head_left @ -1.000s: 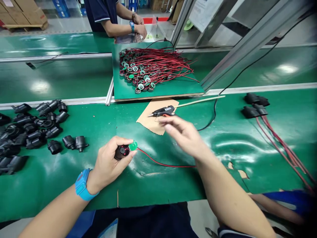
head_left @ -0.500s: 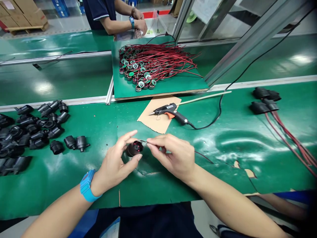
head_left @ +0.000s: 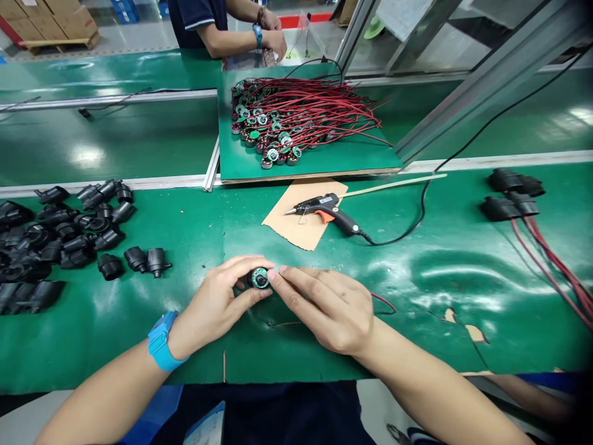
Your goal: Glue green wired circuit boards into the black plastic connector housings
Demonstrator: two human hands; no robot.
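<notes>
My left hand (head_left: 217, 301), with a blue wristband, grips a small black housing (head_left: 256, 278) between thumb and fingers. A round green circuit board sits in the housing's open end. My right hand (head_left: 327, 305) pinches the same part from the right, its fingertips against the board. A red wire (head_left: 384, 301) trails out from under my right hand across the green belt (head_left: 185, 346).
A black glue gun (head_left: 328, 210) lies on a cardboard piece (head_left: 296, 228) beyond my hands. Several black housings (head_left: 69, 232) are piled at left. A board with wired green parts (head_left: 296, 123) stands behind. Finished housings with red wires (head_left: 509, 194) lie at right. Another person's hands (head_left: 271, 31) work at the back.
My right hand came back from the glue gun to the housing. The green board went from beside the housing into its open end. Both hands now close on it.
</notes>
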